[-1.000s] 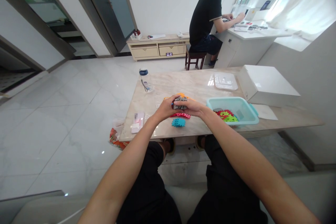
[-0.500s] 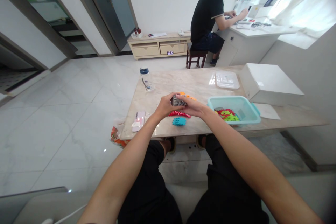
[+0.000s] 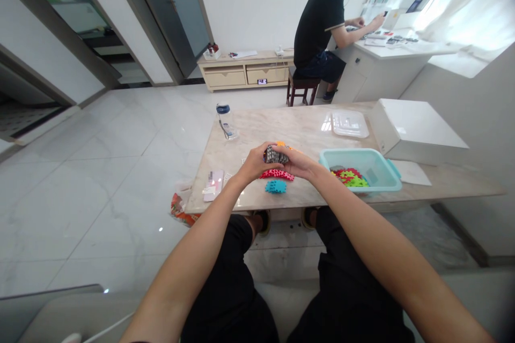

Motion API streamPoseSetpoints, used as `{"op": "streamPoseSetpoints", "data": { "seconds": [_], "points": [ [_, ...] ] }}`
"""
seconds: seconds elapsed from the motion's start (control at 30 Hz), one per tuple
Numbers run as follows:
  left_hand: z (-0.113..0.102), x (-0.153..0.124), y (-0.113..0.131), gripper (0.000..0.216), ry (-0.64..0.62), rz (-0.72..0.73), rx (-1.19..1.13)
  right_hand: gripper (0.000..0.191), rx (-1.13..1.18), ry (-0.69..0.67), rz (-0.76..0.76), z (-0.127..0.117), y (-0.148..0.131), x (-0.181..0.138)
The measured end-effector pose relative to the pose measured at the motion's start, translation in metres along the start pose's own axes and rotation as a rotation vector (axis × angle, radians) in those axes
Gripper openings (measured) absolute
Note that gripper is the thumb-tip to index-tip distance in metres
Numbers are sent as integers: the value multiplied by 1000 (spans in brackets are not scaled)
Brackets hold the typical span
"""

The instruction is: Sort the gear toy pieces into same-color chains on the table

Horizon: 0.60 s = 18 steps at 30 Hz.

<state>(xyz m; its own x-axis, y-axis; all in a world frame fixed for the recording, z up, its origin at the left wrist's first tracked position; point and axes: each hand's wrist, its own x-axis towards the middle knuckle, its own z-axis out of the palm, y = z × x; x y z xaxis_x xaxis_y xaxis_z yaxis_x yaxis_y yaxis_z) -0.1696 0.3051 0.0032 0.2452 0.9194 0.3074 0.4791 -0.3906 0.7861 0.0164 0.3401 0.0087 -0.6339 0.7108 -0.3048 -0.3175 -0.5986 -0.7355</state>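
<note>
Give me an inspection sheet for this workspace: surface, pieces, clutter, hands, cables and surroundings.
Surface: glossy, marble-patterned table.
Pieces: gray pieces bunched between the hands; orange pieces just beyond; pink-red pieces and blue pieces nearer the body; red and green pieces in the teal bin.
Clutter: bottle, clear lid, white box, flat pink item.
Hands: left hand and right hand both grip the gray pieces.
Cables: white cord at lower left, off the table.
Surroundings: another person seated on a stool at a white desk.
</note>
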Motion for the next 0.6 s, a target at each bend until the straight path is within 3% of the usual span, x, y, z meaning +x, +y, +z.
{"op": "streamPoseSetpoints", "data": {
  "seconds": [0.6],
  "points": [
    [0,-1,-8,66,48,-39,-2,14,44,52,18,-11,-3,1]
  ]
}}
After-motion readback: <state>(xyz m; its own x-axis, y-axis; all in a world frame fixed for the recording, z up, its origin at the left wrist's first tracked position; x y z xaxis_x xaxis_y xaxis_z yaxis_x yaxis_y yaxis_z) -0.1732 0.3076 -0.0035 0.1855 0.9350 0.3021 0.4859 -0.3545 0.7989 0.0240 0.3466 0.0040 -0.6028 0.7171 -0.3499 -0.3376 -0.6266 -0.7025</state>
